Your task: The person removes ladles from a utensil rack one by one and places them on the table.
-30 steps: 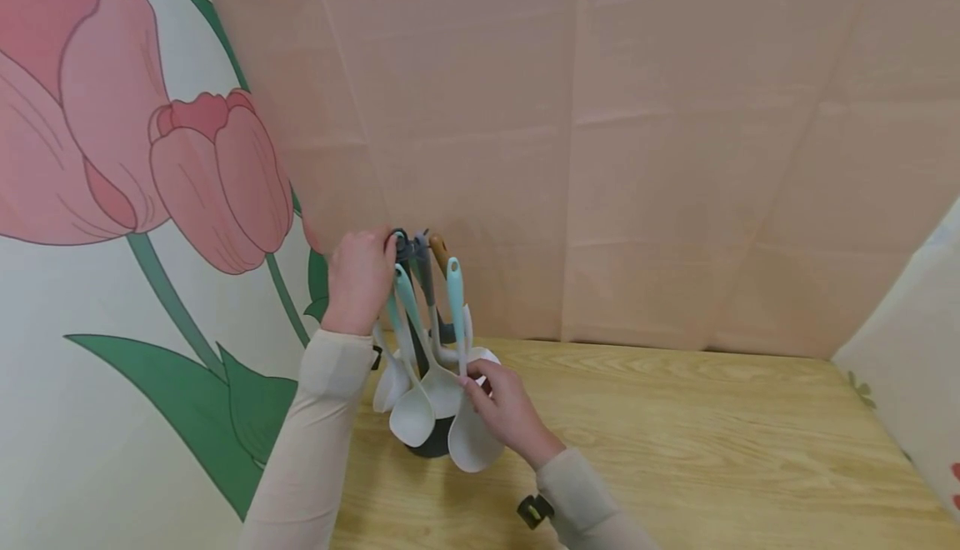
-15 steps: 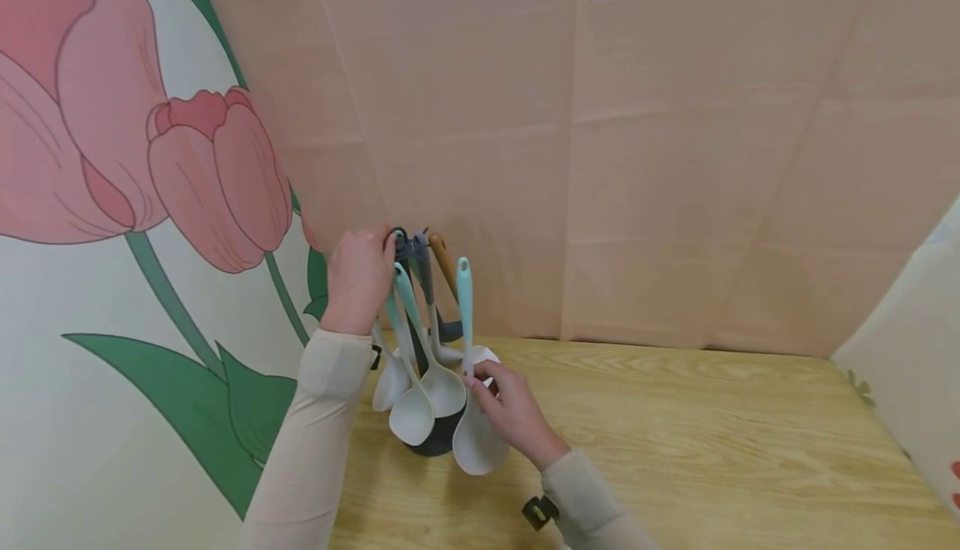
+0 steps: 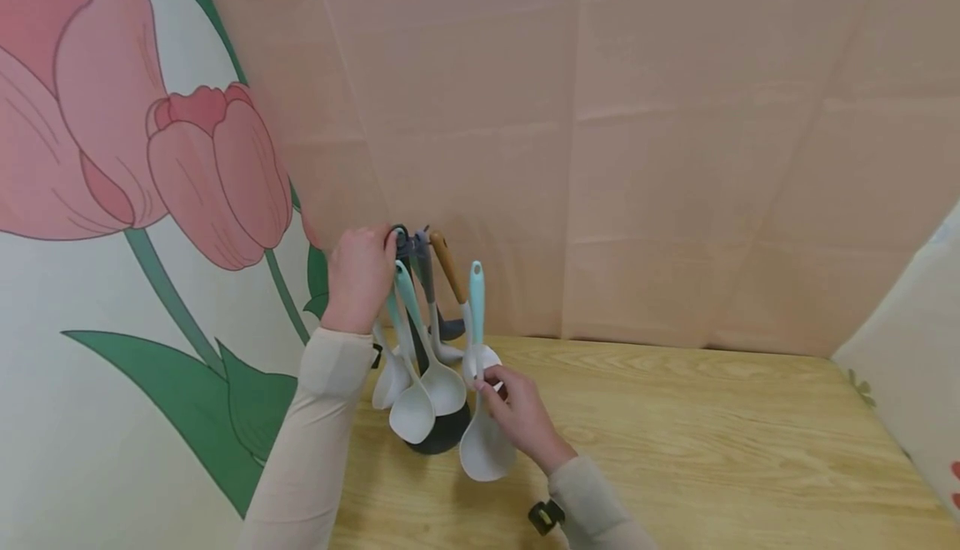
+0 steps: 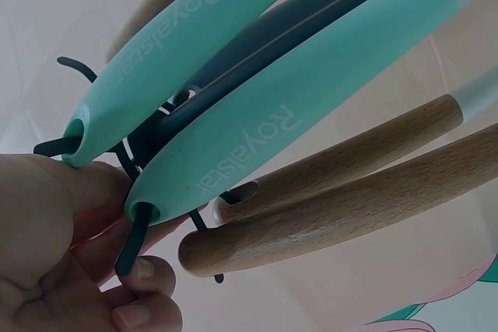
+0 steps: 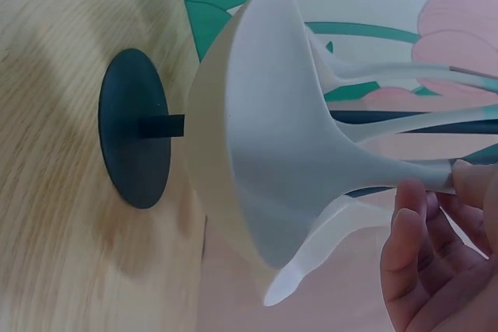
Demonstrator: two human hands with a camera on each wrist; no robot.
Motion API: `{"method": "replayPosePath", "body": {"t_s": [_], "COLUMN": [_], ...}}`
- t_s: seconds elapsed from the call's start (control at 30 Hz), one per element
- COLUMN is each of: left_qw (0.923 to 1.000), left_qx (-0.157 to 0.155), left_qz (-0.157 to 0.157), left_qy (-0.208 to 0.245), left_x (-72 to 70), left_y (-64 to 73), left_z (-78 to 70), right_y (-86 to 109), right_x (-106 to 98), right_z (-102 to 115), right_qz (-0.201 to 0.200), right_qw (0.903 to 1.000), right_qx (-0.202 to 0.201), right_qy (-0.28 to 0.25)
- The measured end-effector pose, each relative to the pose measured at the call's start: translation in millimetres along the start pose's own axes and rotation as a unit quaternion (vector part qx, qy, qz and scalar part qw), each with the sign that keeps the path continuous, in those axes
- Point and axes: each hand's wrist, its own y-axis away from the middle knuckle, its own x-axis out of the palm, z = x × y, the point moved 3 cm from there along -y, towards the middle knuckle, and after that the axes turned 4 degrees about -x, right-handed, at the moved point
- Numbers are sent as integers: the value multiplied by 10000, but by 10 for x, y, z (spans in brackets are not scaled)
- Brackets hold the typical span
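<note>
My left hand [image 3: 356,277] grips the top of a dark utensil rack [image 3: 411,243], where hooks [image 4: 134,242] carry turquoise, dark and wooden handles. With my right hand [image 3: 517,410] I pinch a white cooking spoon [image 3: 487,450] by its neck. Its turquoise handle [image 3: 477,296] points up, and the spoon hangs just right of the rack, apart from the hooks. In the right wrist view its broad head [image 5: 272,138] hides part of the stand. White ladles [image 3: 412,417] with turquoise handles hang on the rack's near side.
The rack's round dark base [image 5: 132,126] stands on a wood-grain table [image 3: 712,442]. A wooden-handled utensil [image 3: 447,267] hangs at the rack's right side. Behind stands a creased pinkish-brown backdrop [image 3: 675,158]; a tulip-painted wall [image 3: 202,167] rises on the left.
My right hand has moved a little right and down with the spoon, widening the gap to the other utensils. More of the black base shows. My left hand stays on the rack top.
</note>
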Motion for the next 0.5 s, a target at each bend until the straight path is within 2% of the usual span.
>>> {"method": "replayPosePath", "body": {"t_s": [0.5], "left_qw": [9998], "left_qx": [96], "left_qz": [-131], "left_qy": [-87], "left_x": [13], "left_y": [2], "left_z": [2], "right_y": [66], "right_x": [3], "right_z": [-281], "right_qz": [-177], "right_qw": [9989], "right_qx": [390], "right_qy": [-177]}}
